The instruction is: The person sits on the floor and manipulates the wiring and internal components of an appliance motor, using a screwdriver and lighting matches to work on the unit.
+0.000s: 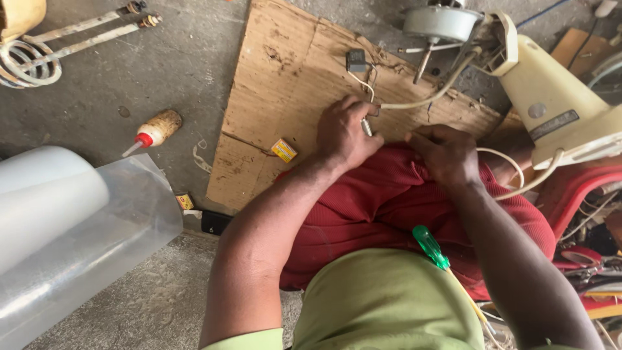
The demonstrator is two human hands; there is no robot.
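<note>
Left hand point(343, 136) pinches a thin white wire point(367, 126) at the edge of the red cloth point(382, 194) on the lap, fingers closed tight on it. Right hand point(447, 154) is curled into a loose fist on the same cloth, knuckles up; can't tell what it grips, if anything. The wire runs up to a small grey block point(356, 59) lying on the cardboard point(285, 78); a thicker cream cable point(427, 97) runs from near the left hand to the cream appliance point(557, 104).

To do this step well, I'd judge: keep the wire end short between the fingertips, brace both wrists on the lap, leave slack so the grey block doesn't get dragged. Screwdriver point(431, 247), green handle, rests on the thigh within reach of the right hand.

Packages:
- small yellow box with red panel point(284, 150), flat on the cardboard's lower edge, just left of the left hand.
- glue bottle point(154, 131), tan body, white neck, red tip, lying on its side on the concrete floor point(129, 78).
- small yellow-labelled roll point(184, 200) on the floor beside a clear plastic sheet roll point(65, 227).
- grey label plate point(552, 125) on the appliance, rectangular.
</note>
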